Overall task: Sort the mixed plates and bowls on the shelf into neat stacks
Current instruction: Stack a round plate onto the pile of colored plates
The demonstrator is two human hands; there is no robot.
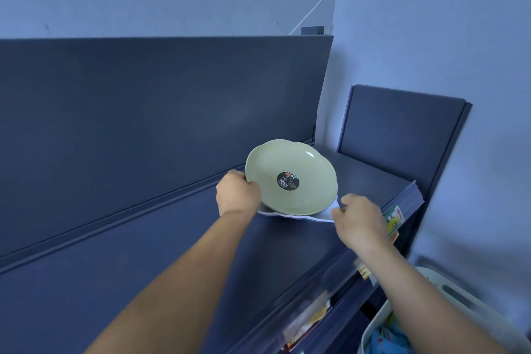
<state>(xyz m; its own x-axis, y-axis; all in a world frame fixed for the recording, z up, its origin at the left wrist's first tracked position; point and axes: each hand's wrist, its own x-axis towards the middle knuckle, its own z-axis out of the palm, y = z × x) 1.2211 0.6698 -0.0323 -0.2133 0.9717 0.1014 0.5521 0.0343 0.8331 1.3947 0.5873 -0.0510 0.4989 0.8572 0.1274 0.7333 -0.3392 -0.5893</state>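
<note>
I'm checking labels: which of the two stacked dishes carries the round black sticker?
The pale green dish on top; the white dish beneath shows only its rim.

The green plate hides most of the white plate; its sticker text is unreadable.

A scalloped plate is seen stacked on a second plate toward the far right of a shelf. The upper plate's left rim is gripped by the left hand, while the lower plate's near right edge is pinched by the right hand. A basket is set below the shelf, at near right.
</note>
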